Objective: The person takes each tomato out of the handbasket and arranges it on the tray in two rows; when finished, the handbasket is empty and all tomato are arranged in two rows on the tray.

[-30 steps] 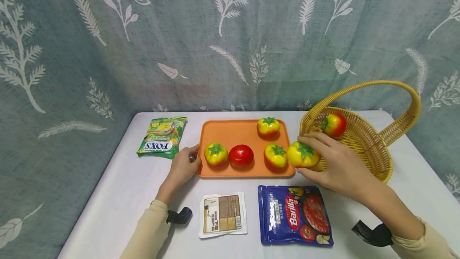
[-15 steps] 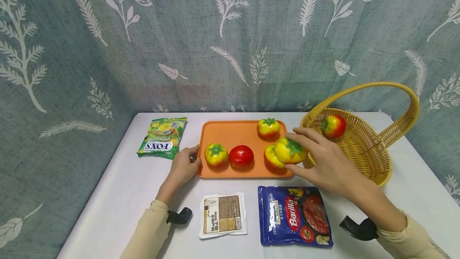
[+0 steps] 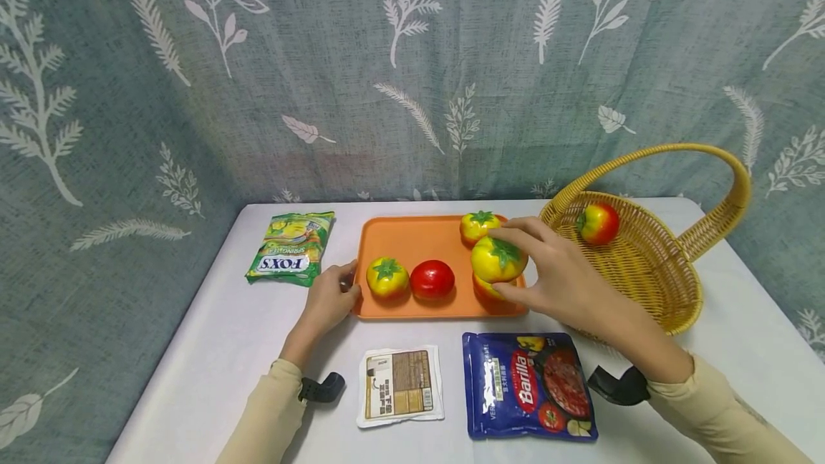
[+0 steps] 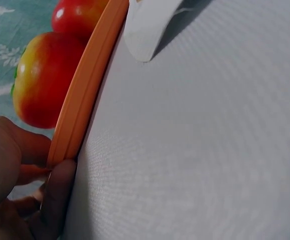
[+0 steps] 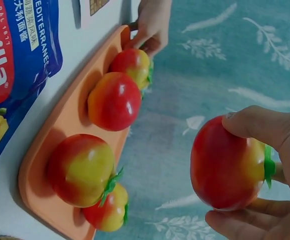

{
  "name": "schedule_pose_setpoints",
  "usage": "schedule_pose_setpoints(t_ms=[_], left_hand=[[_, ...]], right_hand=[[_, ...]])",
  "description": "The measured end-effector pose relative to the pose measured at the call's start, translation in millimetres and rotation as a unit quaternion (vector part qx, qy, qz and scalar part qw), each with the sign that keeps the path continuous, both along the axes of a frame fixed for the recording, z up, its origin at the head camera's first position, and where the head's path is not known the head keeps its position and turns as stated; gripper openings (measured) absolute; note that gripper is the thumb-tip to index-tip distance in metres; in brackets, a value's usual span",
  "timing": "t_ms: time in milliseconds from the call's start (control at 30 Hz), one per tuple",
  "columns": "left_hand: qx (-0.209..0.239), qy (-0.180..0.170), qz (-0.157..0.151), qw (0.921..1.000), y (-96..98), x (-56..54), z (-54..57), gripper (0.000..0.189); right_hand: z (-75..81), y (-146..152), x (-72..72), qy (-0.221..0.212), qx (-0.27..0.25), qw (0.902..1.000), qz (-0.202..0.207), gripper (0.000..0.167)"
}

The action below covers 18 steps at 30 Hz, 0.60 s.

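Observation:
My right hand (image 3: 563, 271) holds a yellow-and-red toy tomato (image 3: 493, 259) with a green leafy top, pinched between thumb and fingers. In the right wrist view this tomato (image 5: 225, 165) is held up above the orange tray (image 3: 412, 238). On the tray lie a tomato at the left (image 3: 387, 278), one with its red underside up (image 3: 432, 279), one at the back right (image 3: 475, 228) and one partly hidden below the held tomato (image 3: 488, 291). My left hand (image 3: 330, 297) grips the tray's left end, thumb and fingers at the rim (image 4: 77, 110) in the left wrist view.
A wicker basket (image 3: 670, 281) with a tall handle stands at the right, one tomato (image 3: 598, 224) inside. A green FOX'S bag (image 3: 291, 248) lies at the left. In front of the tray lie a white packet (image 3: 400, 386) and a blue Barilla pouch (image 3: 528, 387). A patterned curtain (image 3: 361, 92) hangs behind.
My right hand has carried the tomato leftward, from beside the basket's near rim to over the tray's right part. The left hand and the tray have stayed put.

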<state>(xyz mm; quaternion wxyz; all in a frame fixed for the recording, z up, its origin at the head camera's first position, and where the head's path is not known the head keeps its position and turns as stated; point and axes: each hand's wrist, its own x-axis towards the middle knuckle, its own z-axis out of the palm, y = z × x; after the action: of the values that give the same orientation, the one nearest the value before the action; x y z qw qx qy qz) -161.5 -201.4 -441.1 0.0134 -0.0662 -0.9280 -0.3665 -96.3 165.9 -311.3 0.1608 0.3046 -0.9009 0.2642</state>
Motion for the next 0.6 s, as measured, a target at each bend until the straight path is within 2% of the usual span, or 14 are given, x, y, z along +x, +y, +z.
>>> schedule_pose_setpoints(t_ms=[233, 600], left_hand=[[0.0, -0.001, 0.0, 1.0, -0.5, -0.6, -0.3, 0.055], [0.005, -0.003, -0.001, 1.0, 0.0, 0.4, 0.9, 0.054]], right_hand=[[1.6, -7.8, -10.9, 0.013, 0.017, 0.9998, -0.003, 0.069], [1.2, -21.5, -28.4, -0.012, 0.003, 0.9999, 0.009, 0.067]])
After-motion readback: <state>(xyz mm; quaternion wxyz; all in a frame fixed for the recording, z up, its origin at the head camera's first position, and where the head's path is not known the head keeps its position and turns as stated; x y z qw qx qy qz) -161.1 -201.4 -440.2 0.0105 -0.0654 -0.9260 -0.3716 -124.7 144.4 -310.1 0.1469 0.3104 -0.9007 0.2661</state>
